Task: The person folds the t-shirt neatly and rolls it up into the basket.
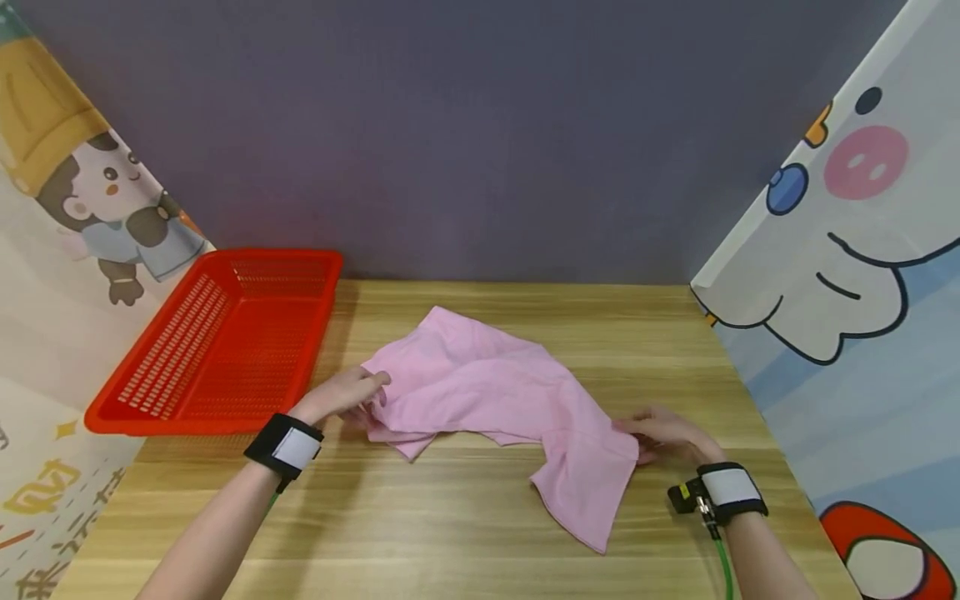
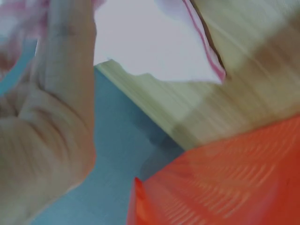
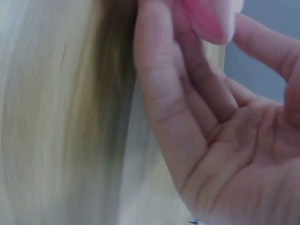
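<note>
A crumpled pink garment (image 1: 480,383) lies spread across the wooden table; its exact kind is unclear from the folds. At its left edge my left hand (image 1: 348,392) pinches the fabric between thumb and fingers. The left wrist view shows that hand (image 2: 51,112) beside the pale, overexposed cloth (image 2: 154,42), its fingertips cut off or blurred. My right hand (image 1: 663,432) grips the garment's right edge. Close up in the right wrist view, a fold of pink cloth (image 3: 208,23) sits between the thumb and curled fingers of the right hand (image 3: 225,136).
A red plastic basket (image 1: 258,350) with slotted sides stands at the table's left, close to my left hand. A dark grey panel (image 1: 465,150) rises behind the wooden table (image 1: 420,525). Cartoon-printed walls (image 1: 915,317) flank both sides.
</note>
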Available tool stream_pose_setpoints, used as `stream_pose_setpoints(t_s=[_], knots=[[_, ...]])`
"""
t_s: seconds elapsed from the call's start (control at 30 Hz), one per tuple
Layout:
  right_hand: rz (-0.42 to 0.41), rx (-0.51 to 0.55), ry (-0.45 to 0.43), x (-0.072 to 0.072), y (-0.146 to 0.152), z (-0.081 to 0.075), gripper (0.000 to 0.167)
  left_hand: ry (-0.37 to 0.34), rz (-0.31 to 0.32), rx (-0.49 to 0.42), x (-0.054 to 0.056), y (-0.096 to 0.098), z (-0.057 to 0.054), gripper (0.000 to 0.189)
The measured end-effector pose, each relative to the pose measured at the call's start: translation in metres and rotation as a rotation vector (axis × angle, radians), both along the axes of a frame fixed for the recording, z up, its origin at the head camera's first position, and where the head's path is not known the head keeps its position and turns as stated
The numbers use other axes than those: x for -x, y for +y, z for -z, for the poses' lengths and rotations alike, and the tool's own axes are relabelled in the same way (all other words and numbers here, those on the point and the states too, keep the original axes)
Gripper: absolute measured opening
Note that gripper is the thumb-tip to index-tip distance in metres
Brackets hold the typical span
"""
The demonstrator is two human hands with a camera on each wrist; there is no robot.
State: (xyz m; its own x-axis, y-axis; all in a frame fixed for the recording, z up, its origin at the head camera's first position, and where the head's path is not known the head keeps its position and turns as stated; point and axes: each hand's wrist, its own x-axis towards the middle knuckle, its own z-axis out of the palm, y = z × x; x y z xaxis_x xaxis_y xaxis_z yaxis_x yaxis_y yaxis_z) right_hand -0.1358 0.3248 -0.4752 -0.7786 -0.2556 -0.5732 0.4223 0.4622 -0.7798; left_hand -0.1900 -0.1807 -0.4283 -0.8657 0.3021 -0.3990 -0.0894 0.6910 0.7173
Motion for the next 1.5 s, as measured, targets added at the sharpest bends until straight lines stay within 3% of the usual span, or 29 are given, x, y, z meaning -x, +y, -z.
stream_pose_setpoints(t_s=[0.17,0.27,0.43,0.57,0.67,0.8,0.9,1.03,1.13,1.23,1.3,1.4,1.47,1.5], knots=[[0.152,0.219,0.020,0.005,0.007,0.001,0.042,0.182,0.048,-0.040,0.004,-0.002,0.000,0.027],[0.125,0.208,0.035,0.005,0.008,0.002,0.047,0.200,0.012,-0.094,0.005,-0.004,-0.001,0.030],[0.028,0.056,-0.007,0.002,0.001,0.007,0.048,0.203,-0.058,-0.145,0.006,-0.005,-0.004,0.037],[-0.003,0.111,0.006,0.004,-0.002,0.010,0.047,0.207,-0.097,-0.177,0.004,-0.006,-0.008,0.040],[0.076,0.181,0.078,0.005,0.002,0.008,0.035,0.198,-0.137,-0.224,0.003,-0.007,-0.012,0.042],[0.327,0.328,0.194,0.007,0.010,-0.005,0.016,0.202,-0.223,-0.347,0.003,-0.010,-0.017,0.041],[0.524,0.524,0.271,0.009,0.015,-0.020,0.022,0.201,-0.309,-0.466,0.005,-0.012,-0.021,0.041],[0.702,0.789,0.390,0.016,0.018,-0.052,0.026,0.231,-0.408,-0.664,0.013,-0.011,-0.034,0.043],[0.795,0.933,0.517,0.023,0.019,-0.083,0.024,0.309,-0.446,-0.830,0.019,-0.009,-0.051,0.036],[0.896,1.003,0.699,0.028,0.018,-0.120,0.024,0.432,-0.470,-1.053,0.024,-0.006,-0.077,0.026],[0.962,0.992,0.868,0.031,0.013,-0.146,0.026,0.551,-0.452,-1.235,0.028,-0.002,-0.099,0.022],[1.000,0.952,1.134,0.032,0.005,-0.180,0.027,0.739,-0.349,-1.444,0.030,0.006,-0.130,0.020],[0.971,0.933,1.281,0.031,0.001,-0.194,0.027,0.825,-0.270,-1.517,0.030,0.010,-0.142,0.021],[0.947,0.933,1.314,0.029,0.000,-0.197,0.028,0.835,-0.247,-1.533,0.029,0.010,-0.143,0.021]])
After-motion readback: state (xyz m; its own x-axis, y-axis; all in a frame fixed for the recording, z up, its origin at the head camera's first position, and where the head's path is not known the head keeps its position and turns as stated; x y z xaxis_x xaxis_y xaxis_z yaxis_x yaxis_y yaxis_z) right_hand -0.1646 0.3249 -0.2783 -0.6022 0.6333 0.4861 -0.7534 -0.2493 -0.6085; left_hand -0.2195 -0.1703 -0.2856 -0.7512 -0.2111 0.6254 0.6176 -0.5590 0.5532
